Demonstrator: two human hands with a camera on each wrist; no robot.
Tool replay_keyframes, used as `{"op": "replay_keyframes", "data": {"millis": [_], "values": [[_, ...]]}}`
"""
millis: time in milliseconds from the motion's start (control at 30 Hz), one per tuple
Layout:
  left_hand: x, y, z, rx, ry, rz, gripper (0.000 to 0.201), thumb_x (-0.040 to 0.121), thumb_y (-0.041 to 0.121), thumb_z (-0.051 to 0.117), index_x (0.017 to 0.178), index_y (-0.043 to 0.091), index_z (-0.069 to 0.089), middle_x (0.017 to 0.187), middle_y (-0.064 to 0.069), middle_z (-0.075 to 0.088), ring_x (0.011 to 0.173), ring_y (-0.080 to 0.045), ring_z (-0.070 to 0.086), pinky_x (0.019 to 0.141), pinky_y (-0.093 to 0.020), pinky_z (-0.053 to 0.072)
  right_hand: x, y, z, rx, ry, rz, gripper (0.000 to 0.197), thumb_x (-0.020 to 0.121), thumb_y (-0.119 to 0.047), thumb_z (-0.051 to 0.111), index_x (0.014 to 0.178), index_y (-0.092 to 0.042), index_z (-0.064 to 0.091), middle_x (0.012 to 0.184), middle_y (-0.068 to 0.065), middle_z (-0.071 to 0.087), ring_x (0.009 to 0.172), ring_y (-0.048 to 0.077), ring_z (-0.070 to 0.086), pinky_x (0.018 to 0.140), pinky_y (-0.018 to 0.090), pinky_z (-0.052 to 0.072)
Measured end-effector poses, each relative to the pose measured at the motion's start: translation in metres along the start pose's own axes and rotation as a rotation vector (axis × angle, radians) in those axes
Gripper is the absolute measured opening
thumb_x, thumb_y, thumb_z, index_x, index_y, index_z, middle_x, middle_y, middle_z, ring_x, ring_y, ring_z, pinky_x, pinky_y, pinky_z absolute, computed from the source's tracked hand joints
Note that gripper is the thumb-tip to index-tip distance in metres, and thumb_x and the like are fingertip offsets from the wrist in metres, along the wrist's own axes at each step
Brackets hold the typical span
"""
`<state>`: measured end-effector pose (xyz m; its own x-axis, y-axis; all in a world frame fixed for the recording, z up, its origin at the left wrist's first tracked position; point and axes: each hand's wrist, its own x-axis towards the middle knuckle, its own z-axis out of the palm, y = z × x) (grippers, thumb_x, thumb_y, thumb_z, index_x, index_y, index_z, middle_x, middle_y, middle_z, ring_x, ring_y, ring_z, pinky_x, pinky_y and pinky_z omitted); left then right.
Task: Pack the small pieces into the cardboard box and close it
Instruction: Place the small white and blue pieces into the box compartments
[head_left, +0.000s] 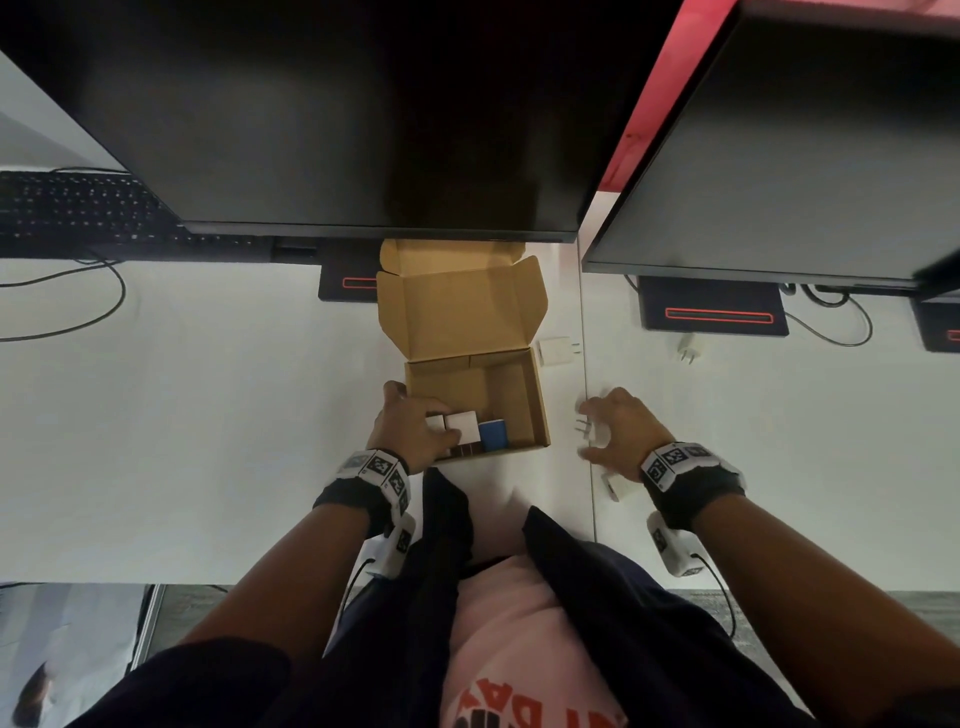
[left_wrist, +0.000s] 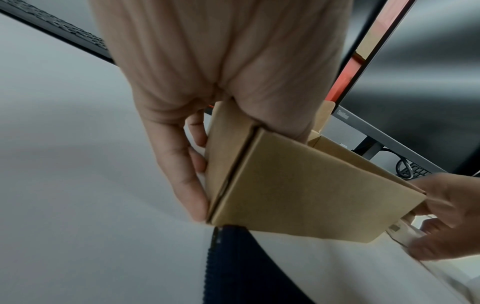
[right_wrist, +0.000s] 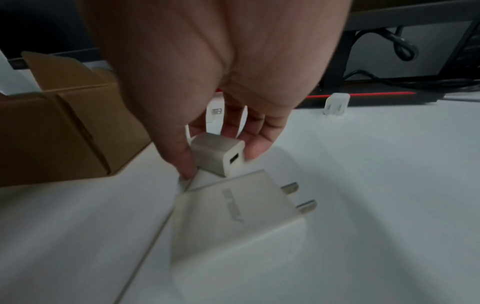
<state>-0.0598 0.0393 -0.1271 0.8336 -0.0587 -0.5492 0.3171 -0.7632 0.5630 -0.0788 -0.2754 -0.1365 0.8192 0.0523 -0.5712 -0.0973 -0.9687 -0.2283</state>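
Right wrist view: a small white charger cube (right_wrist: 219, 157) is pinched between thumb and fingers of the right hand (right_wrist: 207, 82), on the desk right of the cardboard box (head_left: 511, 400), whose near-left corner is gripped by the left hand (head_left: 410, 428). The cube is judged light, rigid and smooth; its flat sides are best held.

An office workstation: two dark monitors (head_left: 332, 119) are hanging over a white table (head_left: 197, 415), w/ a black keyboard (head_left: 78, 208) sitting at far left and cables (head_left: 83, 306) trailing across the top. Monitor stand bases (head_left: 711, 310) w/ red-lit strips are resting at the back, and white plug adapters (head_left: 558, 348) are lying nearby on the tabletop.
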Motion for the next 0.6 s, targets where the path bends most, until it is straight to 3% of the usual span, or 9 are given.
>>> {"op": "replay_keyframes", "data": {"millis": [167,300,400,533,600], "values": [[0.000,0.000,0.001,0.003,0.002,-0.016,0.041,0.075,0.039,0.081,0.111,0.021,0.073,0.129,-0.006,0.035,0.109,-0.033,0.057,0.096,-0.036,0.050,0.002,-0.008,0.001,0.037,0.062,-0.015,0.039,0.085,-0.023,0.074,0.122,-0.022,0.063,0.118,0.005,0.057,0.111,0.025,0.058,0.097,0.032,0.045],[0.001,0.001,0.000,0.015,-0.004,-0.019,0.041,0.077,0.039,0.080,0.113,0.021,0.072,0.132,-0.007,0.034,0.111,-0.033,0.055,0.097,-0.037,0.050,0.003,-0.014,-0.015,0.187,0.205,-0.003,0.042,0.083,-0.022,0.077,0.123,-0.019,0.065,0.113,0.005,0.067,0.096,0.018,0.062,0.083,0.025,0.044],[0.002,0.000,0.001,0.009,-0.005,-0.017,0.042,0.076,0.040,0.080,0.113,0.022,0.072,0.130,-0.006,0.034,0.106,-0.031,0.058,0.091,-0.032,0.051,0.000,-0.029,-0.033,0.235,0.293,-0.041,0.048,0.084,-0.023,0.078,0.129,-0.017,0.063,0.119,0.003,0.068,0.099,0.018,0.064,0.084,0.024,0.045],[0.002,-0.002,0.001,0.021,-0.010,-0.008,0.043,0.075,0.043,0.079,0.112,0.023,0.071,0.126,-0.005,0.033,0.096,-0.026,0.053,0.086,-0.028,0.047,-0.002,-0.058,-0.052,0.181,0.324,-0.274,0.040,0.082,-0.012,0.078,0.121,-0.017,0.069,0.116,0.009,0.067,0.103,0.027,0.061,0.094,0.037,0.049],[0.002,-0.001,0.001,0.054,-0.022,-0.011,0.043,0.077,0.045,0.076,0.112,0.022,0.068,0.124,-0.005,0.032,0.094,-0.025,0.050,0.084,-0.029,0.043,0.000,-0.072,-0.054,0.130,0.289,-0.393,0.038,0.079,-0.004,0.076,0.113,-0.020,0.073,0.116,0.010,0.061,0.108,0.027,0.053,0.093,0.032,0.044]]}}
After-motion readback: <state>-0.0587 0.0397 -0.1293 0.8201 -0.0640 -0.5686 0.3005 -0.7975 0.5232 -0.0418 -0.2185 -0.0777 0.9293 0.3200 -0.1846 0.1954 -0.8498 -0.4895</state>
